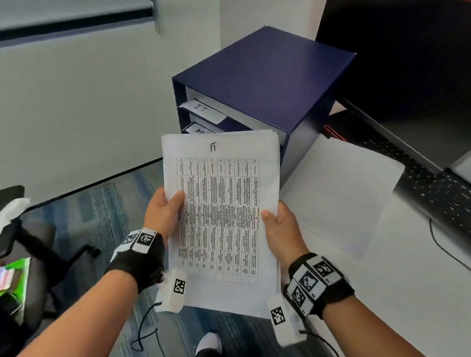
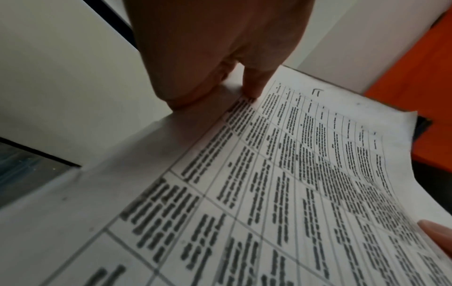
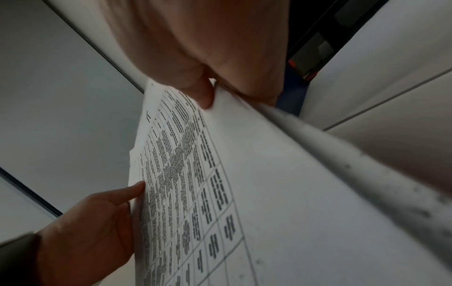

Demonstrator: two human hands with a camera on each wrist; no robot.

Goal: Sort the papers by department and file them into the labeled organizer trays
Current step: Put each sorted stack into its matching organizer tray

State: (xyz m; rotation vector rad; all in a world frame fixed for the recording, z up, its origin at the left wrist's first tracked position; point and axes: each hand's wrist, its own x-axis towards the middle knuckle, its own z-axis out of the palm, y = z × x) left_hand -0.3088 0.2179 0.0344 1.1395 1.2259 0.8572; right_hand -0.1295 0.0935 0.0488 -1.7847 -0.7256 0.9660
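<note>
A person's left hand (image 1: 163, 209) and right hand (image 1: 280, 225) pinch a stack of papers (image 1: 218, 214) by its side edges, thumbs curled over the top sheet (handwritten "IT"), just in front of the blue organizer (image 1: 256, 92). The tray labeled IT (image 1: 204, 109) sits at top. Squaring the edges and feeding the stack in level should prevent snagging.

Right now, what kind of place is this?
Most likely an office workstation. A black keyboard sits on a white desk, a navy paper organizer has a tray labelled IT, and an office chair stands on patterned carpet.
</note>
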